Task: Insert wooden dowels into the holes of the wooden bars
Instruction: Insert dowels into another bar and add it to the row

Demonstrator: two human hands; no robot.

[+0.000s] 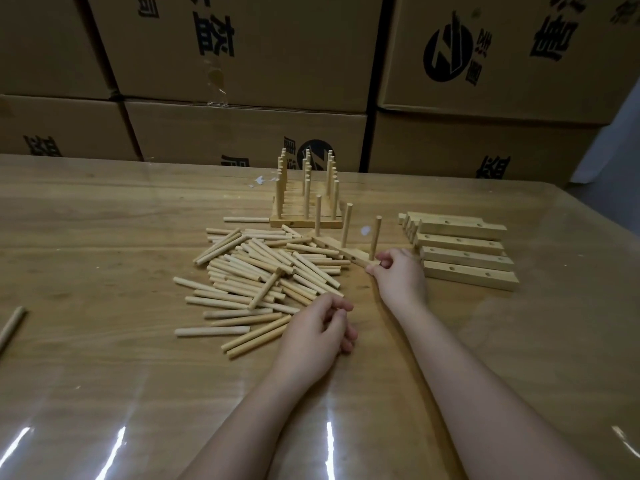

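One bar [349,253], near end pinched by right hand [399,276]; left hand [317,330] loosely curled, seemingly empty.

lone dowel [13,323]: cut by left edge | bar [343,250] near end: behind right hand [401,277]

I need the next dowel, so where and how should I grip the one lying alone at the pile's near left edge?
Pinch the lone dowel at its middle, left hand coming straight down. It lies flat, crosswise, nothing rests on it, and bare table on its near side likely gives the thumb room.
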